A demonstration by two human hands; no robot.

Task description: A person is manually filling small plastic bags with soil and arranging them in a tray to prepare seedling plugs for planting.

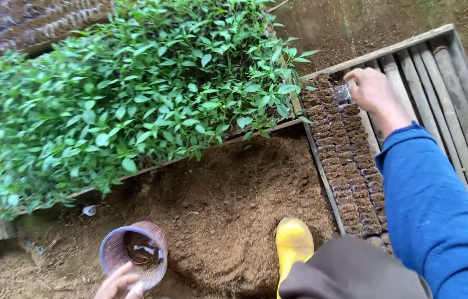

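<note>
The left hand (119,282) grips the near rim of a small purple basket (134,253) on the loose soil (228,205), fingers curled over its edge. Behind it, a dense bed of green seedlings (134,94) fills a wooden frame. A yellow boot (293,243) stands at the soil's right edge. The right hand (372,91), fingers bent, presses a small soil-filled pot (342,94) at the far end of the wooden tray (438,83). Two rows of filled pots (350,166) line its left side; the rest shows bare slats.
</note>
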